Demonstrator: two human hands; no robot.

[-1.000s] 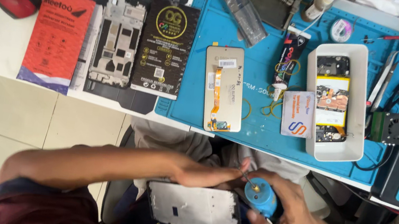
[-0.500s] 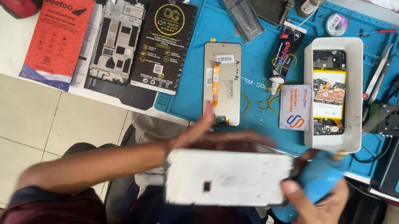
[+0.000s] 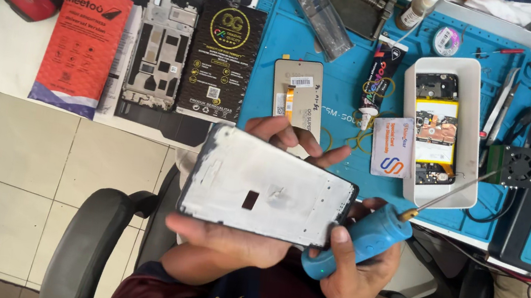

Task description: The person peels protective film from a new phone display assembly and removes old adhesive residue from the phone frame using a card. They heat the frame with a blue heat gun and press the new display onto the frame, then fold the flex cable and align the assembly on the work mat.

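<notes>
Fingers of the left hand (image 3: 232, 244) wrap under and over a phone frame (image 3: 267, 187), tilting its pale inner face upward for access. Right hand (image 3: 351, 276) grips a blue screwdriver (image 3: 363, 240) just beside it, shaft angled away, above the blue mat (image 3: 350, 78) on the surface.

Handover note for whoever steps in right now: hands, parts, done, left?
Left hand: holds the grey metal phone mid-frame with black rim from below, tilted above the lap, fingers curled over its far edge.
Right hand: grip around the blue-handled screwdriver, thumb on the frame's near corner; the tip points at the white tray.
Parts: opened phone with yellow battery lies in that tray; a loose screen panel lies on the blue mat.
Done: frame lifted clear of the bench.
Left: frame and phone not yet joined.
</notes>
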